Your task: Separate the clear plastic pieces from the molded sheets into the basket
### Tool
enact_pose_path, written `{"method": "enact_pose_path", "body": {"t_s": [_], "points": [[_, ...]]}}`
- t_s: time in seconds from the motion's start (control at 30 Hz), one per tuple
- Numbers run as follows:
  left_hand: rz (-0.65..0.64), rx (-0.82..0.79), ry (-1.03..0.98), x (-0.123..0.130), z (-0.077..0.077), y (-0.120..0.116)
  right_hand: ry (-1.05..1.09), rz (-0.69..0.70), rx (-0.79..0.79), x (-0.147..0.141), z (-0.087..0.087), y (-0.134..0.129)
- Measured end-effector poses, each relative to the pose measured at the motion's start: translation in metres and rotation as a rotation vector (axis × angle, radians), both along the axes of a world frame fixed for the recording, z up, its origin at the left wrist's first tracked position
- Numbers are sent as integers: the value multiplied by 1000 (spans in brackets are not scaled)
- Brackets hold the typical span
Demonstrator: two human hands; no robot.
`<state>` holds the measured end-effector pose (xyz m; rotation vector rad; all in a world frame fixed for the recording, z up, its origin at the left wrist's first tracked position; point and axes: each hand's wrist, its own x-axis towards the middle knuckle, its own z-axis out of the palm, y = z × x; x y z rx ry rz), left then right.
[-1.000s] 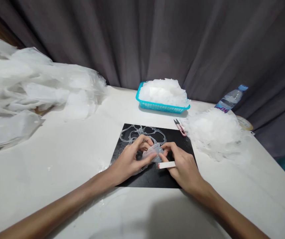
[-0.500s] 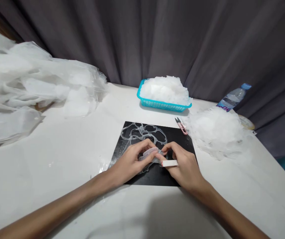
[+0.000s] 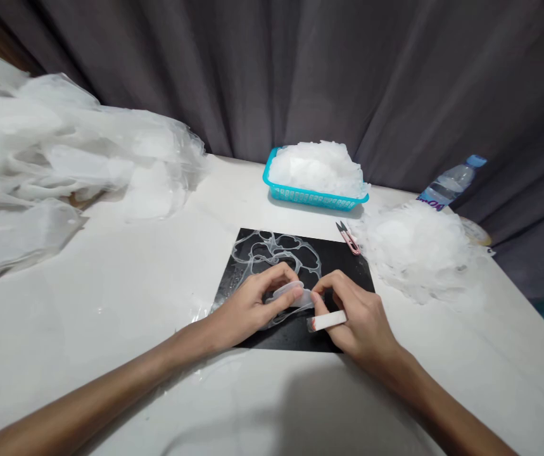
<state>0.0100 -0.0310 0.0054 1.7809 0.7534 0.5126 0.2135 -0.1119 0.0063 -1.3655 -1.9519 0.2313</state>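
Over a black mat point(image 3: 290, 340), my left hand point(image 3: 261, 299) pinches a small stack of translucent white pieces point(image 3: 287, 289) between thumb and fingers. My right hand point(image 3: 347, 307) is closed in a pinch at the right edge of a translucent piece that joins the stack. A white strip point(image 3: 329, 320) is wrapped on a finger of my right hand. Thin clear looped scraps point(image 3: 295, 247) lie on the mat behind and under my left hand.
A turquoise basket point(image 3: 319, 200) heaped with white pieces stands at the back. Pink-handled snips point(image 3: 349, 239) lie beside a white pile point(image 3: 414, 250), with a bottle point(image 3: 452, 183) behind it. Large translucent sheets point(image 3: 76, 152) cover the left side of the table.
My right hand has drawn slightly to the right, away from my left fingers. More of the translucent piece between the hands now shows. The view has shifted slightly.
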Motion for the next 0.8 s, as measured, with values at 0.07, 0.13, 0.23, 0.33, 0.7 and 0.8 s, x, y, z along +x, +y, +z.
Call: {"method": "enact_pose_path", "body": {"t_s": [0.07, 0.13, 0.23, 0.33, 0.7, 0.8], "points": [[-14, -19, -26, 0, 0, 0, -16, 0, 31, -1, 1, -1], [-40, -21, -63, -1, 1, -1, -27, 0, 62, -2, 2, -2], [-63, 34, -59, -2, 2, 0, -51, 5, 102, -2, 1, -3], [-55, 82, -11, -2, 3, 0, -95, 11, 145, -2, 0, -3], [382, -186, -205, -5, -5, 20, -366, -20, 133, 10, -2, 0], [511, -333, -278, -10, -8, 34, -424, -82, 61, 23, -6, 1]]}}
